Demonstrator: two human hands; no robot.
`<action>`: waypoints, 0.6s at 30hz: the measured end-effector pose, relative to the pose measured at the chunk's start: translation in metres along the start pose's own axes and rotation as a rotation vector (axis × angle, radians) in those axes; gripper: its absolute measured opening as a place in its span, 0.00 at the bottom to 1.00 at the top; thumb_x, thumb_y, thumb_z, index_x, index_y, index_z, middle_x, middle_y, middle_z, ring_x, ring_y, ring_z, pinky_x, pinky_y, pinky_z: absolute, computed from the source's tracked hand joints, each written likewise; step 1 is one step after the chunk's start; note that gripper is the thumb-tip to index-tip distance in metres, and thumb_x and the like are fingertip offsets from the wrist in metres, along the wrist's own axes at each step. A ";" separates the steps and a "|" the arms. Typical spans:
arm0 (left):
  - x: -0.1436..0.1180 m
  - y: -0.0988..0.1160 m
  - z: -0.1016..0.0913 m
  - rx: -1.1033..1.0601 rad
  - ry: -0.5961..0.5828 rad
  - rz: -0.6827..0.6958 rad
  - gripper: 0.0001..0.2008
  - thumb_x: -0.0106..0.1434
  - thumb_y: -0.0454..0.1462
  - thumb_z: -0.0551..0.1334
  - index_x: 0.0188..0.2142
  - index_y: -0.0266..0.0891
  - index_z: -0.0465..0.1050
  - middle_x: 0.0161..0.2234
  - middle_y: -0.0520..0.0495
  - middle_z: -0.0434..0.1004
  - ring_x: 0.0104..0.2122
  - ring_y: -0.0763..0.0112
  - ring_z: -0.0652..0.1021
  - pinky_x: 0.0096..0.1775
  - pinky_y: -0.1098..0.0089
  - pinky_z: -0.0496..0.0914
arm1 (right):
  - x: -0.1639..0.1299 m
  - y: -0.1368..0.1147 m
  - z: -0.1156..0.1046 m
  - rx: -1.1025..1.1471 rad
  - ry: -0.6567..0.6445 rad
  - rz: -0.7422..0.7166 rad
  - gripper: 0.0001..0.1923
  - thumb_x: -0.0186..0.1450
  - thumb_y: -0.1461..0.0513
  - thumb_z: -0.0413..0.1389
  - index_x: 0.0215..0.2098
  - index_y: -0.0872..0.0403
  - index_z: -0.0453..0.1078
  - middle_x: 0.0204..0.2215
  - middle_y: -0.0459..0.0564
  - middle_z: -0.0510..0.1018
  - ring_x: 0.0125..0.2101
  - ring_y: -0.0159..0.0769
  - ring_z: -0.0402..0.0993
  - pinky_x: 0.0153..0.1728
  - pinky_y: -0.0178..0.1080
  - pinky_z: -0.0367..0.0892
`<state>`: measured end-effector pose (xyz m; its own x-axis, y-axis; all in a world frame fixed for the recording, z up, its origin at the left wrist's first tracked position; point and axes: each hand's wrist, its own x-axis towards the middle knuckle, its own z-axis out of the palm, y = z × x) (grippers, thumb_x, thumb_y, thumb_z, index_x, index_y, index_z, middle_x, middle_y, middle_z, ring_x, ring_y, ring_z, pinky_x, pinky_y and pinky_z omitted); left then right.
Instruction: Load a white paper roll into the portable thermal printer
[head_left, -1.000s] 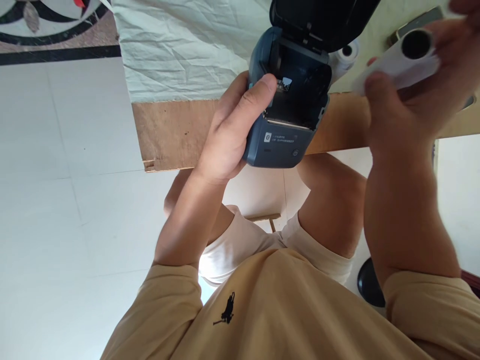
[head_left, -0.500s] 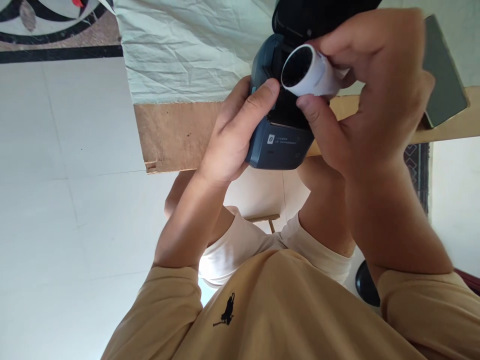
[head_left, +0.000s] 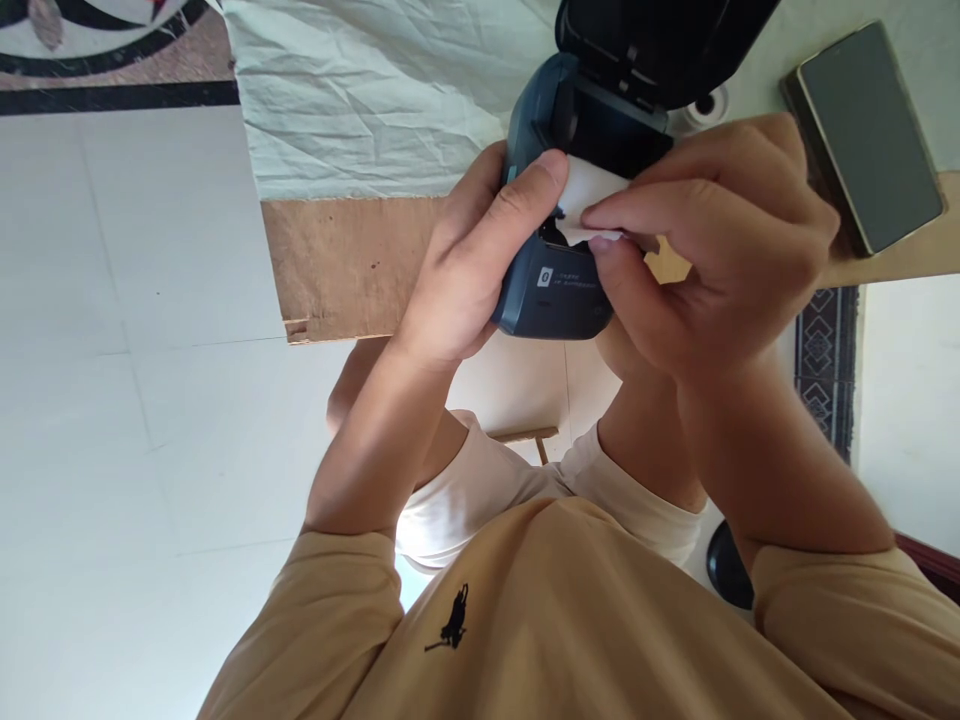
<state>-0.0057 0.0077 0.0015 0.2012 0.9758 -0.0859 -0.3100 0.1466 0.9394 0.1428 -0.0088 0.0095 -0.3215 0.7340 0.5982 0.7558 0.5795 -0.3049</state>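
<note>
A dark blue portable label printer (head_left: 559,310) with a Bluetooth mark is held over the table's front edge, its black lid (head_left: 660,45) swung up. My left hand (head_left: 469,260) is wrapped round the printer's left side, thumb lying over the opening. In the paper bay sits a white paper roll (head_left: 589,185), partly hidden by my fingers. The thumb and index finger of my right hand (head_left: 712,235) pinch the roll's loose, ragged paper end at the bay's front edge.
Beyond my right hand, a small white roll (head_left: 706,105) rests on the pale green cloth (head_left: 375,90). A phone-like slab (head_left: 870,135) lies near the table's right part, on a dark object. The table's bare wooden edge (head_left: 345,270) shows in front.
The white roll has gone from my right hand's grip above the printer down into its bay. My right hand has shifted down and now pinches the paper's end; my left hand keeps its hold.
</note>
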 end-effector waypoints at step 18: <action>-0.002 -0.003 -0.003 -0.007 -0.141 0.053 0.25 0.49 0.35 0.61 0.47 0.49 0.59 0.24 0.53 0.57 0.23 0.76 0.64 0.29 0.70 0.59 | -0.004 0.014 -0.001 0.219 0.329 0.284 0.14 0.58 0.55 0.51 0.35 0.57 0.67 0.35 0.49 0.69 0.43 0.30 0.67 0.34 0.31 0.65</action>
<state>-0.0081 0.0058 -0.0017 0.3124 0.9499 0.0121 -0.3303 0.0967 0.9389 0.1546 -0.0039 0.0034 0.1046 0.7432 0.6608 0.6387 0.4591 -0.6175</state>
